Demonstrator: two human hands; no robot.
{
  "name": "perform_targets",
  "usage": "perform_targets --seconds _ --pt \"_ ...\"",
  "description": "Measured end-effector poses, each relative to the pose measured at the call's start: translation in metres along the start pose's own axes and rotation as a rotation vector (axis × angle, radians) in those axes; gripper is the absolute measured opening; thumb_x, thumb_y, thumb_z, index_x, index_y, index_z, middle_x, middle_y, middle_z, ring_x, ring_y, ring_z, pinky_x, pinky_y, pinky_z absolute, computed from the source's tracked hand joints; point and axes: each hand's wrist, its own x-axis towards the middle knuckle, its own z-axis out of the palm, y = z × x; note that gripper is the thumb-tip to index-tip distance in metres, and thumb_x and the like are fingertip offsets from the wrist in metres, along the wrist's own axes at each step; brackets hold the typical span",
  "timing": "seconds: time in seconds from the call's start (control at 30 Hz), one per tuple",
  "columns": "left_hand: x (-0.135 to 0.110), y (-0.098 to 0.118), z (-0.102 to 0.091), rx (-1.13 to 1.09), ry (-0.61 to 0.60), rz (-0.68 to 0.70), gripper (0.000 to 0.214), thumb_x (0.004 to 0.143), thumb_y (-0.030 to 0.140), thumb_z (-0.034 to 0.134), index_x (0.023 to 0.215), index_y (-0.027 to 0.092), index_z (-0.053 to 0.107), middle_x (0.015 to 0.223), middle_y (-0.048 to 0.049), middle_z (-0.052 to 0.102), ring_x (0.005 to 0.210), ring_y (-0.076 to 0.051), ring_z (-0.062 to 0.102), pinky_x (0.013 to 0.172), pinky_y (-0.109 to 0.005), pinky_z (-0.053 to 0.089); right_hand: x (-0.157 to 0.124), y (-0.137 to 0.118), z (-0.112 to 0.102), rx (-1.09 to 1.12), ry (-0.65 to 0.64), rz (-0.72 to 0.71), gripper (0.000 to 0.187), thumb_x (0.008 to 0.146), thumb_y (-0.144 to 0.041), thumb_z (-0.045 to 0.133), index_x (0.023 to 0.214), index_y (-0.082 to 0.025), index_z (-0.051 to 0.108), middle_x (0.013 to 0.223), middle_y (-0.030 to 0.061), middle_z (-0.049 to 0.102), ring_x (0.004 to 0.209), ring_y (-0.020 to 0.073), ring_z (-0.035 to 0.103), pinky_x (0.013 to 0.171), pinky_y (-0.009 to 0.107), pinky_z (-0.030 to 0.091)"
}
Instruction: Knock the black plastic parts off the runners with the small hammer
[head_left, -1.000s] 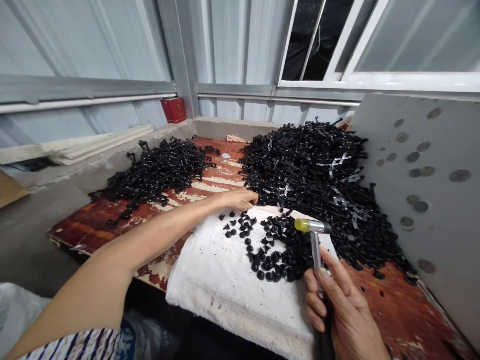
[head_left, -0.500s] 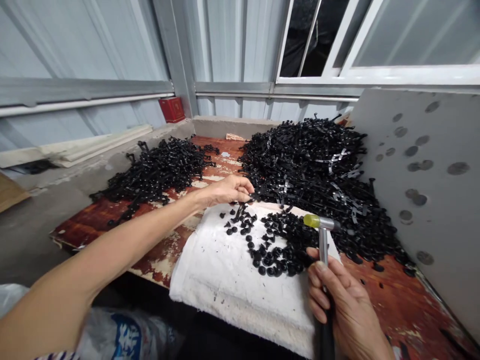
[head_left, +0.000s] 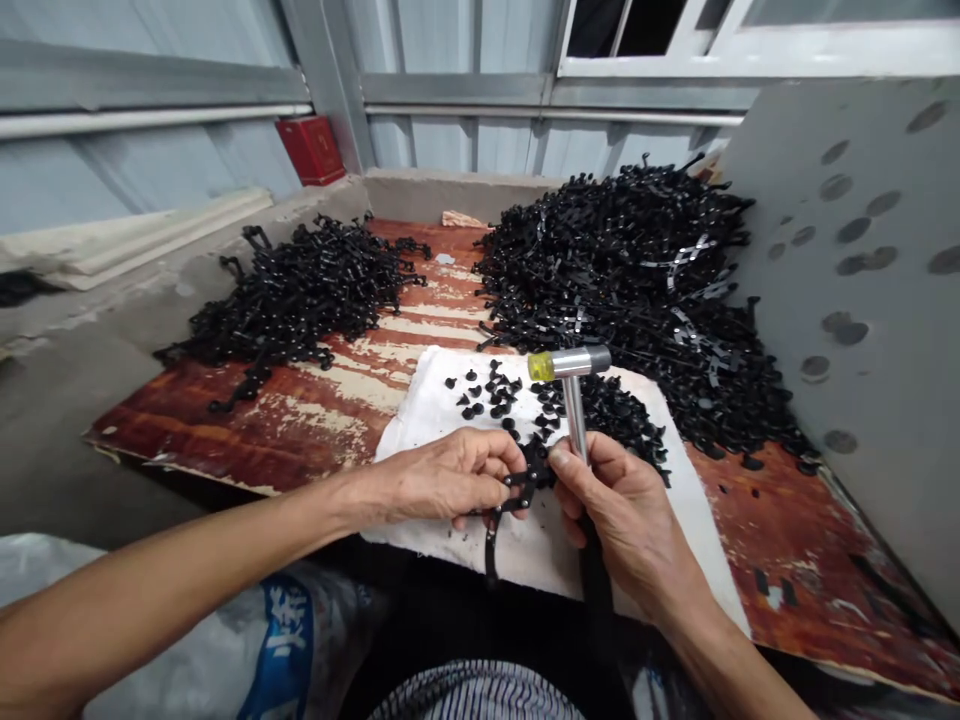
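Black riveted strip sits in your left hand, pinched between fingers and thumb over white cloth, one end hanging down. Your right hand grasps hammer by dark handle, head up, yellow face pointing left; cannot tell whether right fingertips also touch strip. Small black studs lie on cloth just beyond your hands. Cloth lies on worn red table. Farther out, smaller black pile at left, larger black pile at right. Red box near wall corner.
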Motion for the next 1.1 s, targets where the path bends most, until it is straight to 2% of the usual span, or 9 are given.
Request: perform_targets --seconds 0.13,0.3,0.4,0.5,0.57,0.63,0.73,0.9,1.1 --pt "-0.012 -0.008 0.009 0.015 0.066 -0.039 0.023 0.071 0.028 0.062 0.089 0.019 0.052 0.068 0.0055 0.052 0.053 -0.006 0.044 0.044 -0.017 0.033 -0.003 0.004 0.012 -0.027 -0.035 0.024 0.039 0.075 -0.055 0.071 0.073 -0.019 0.057 0.050 -0.0063 0.048 0.039 0.0066 0.037 0.035 0.020 0.030" --pt "-0.020 -0.013 0.014 -0.036 0.115 -0.133 0.018 0.078 0.035 0.057 0.081 0.017 0.053 0.073 0.0002 0.061 0.052 -0.007 0.050 0.043 -0.018 0.033 -0.003 0.002 0.022 -0.049 -0.087 0.046 0.032 0.074 -0.048 0.071 0.078 -0.018 0.062 0.049 -0.0079 0.043 0.038 0.0067 0.035 0.035 0.020 0.029" --pt "-0.021 -0.017 0.010 -0.006 0.162 -0.081 0.019 0.079 0.034 0.059 0.075 0.016 0.054 0.065 0.0023 0.057 0.050 -0.006 0.048 0.048 -0.019 0.036 -0.003 0.001 0.025 -0.039 -0.121 0.062 0.028 0.072 -0.042 0.072 0.083 -0.017 0.064 0.053 -0.0066 0.048 0.039 0.0059 0.034 0.035 0.020 0.028" --pt "-0.022 -0.019 0.005 0.038 0.149 -0.032 0.020 0.081 0.032 0.058 0.071 0.016 0.053 0.059 0.0043 0.053 0.048 -0.007 0.046 0.049 -0.020 0.036 -0.001 0.002 0.026 -0.012 -0.144 0.065 0.030 0.069 -0.040 0.072 0.088 -0.017 0.065 0.068 -0.0018 0.061 0.043 0.0061 0.038 0.035 0.019 0.030" --pt "-0.022 -0.018 0.003 0.052 0.124 -0.036 0.018 0.084 0.029 0.056 0.072 0.016 0.054 0.059 0.0037 0.055 0.049 -0.007 0.047 0.051 -0.021 0.037 0.000 0.003 0.026 0.007 -0.150 0.066 0.032 0.068 -0.039 0.073 0.089 -0.017 0.066 0.076 0.0009 0.065 0.046 0.0071 0.043 0.035 0.019 0.031" --pt "-0.022 -0.017 -0.001 0.052 0.146 -0.054 0.016 0.084 0.026 0.056 0.072 0.015 0.055 0.058 0.0031 0.057 0.046 -0.007 0.048 0.050 -0.020 0.037 0.000 0.003 0.025 0.024 -0.140 0.071 0.032 0.069 -0.040 0.073 0.091 -0.018 0.065 0.074 0.0006 0.064 0.047 0.0081 0.046 0.034 0.019 0.032" --pt "-0.019 -0.017 -0.012 -0.013 0.283 -0.041 0.018 0.083 0.022 0.060 0.068 0.013 0.057 0.057 0.0019 0.060 0.042 -0.004 0.043 0.044 -0.018 0.031 -0.004 0.004 0.023 0.057 -0.088 0.070 0.032 0.072 -0.043 0.073 0.093 -0.019 0.063 0.063 -0.0029 0.059 0.044 0.0082 0.044 0.034 0.017 0.032" --pt "-0.010 -0.022 -0.040 -0.169 0.577 -0.036 0.017 0.084 0.015 0.062 0.067 0.011 0.060 0.059 -0.0031 0.064 0.037 -0.001 0.040 0.037 -0.015 0.021 -0.016 0.006 0.020 0.215 0.091 0.057 0.040 0.063 -0.045 0.083 0.086 -0.020 0.062 0.075 0.0007 0.065 0.043 0.0066 0.045 0.030 0.017 0.033" --pt "-0.003 -0.021 -0.049 -0.225 0.602 -0.081 0.020 0.083 0.008 0.060 0.063 0.010 0.059 0.056 -0.0048 0.065 0.030 -0.001 0.039 0.030 -0.014 0.016 -0.024 0.013 0.017 0.297 0.116 0.086 0.036 0.062 -0.040 0.085 0.083 -0.020 0.064 0.069 -0.0024 0.060 0.040 0.0054 0.044 0.029 0.016 0.034"
